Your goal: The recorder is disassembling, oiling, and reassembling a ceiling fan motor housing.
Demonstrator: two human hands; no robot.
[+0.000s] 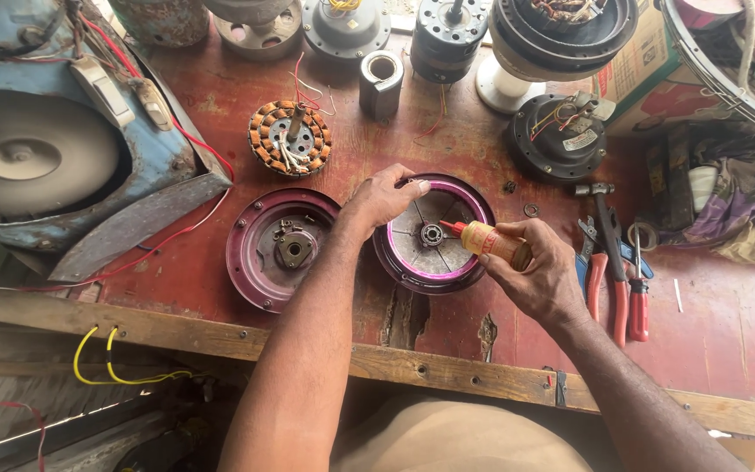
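Note:
My left hand (384,199) rests on the near-left rim of a purple round motor cover (474,262) lying open side up on the red workbench. My right hand (542,271) holds a small yellow oil bottle (491,241) with a red nozzle. The nozzle tip points at the bearing (432,234) in the cover's middle. A second purple motor cover (255,245) lies just to the left of my left forearm. Behind it sits a copper-wound stator (290,137) with red and white leads.
Red-handled pliers and a small hammer (612,262) lie right of my right hand. Several motors and housings (447,35) crowd the back of the bench. A blue machine casing (37,149) fills the left. Cloth and a cardboard box (727,201) sit at right. The wooden bench edge (220,336) runs in front.

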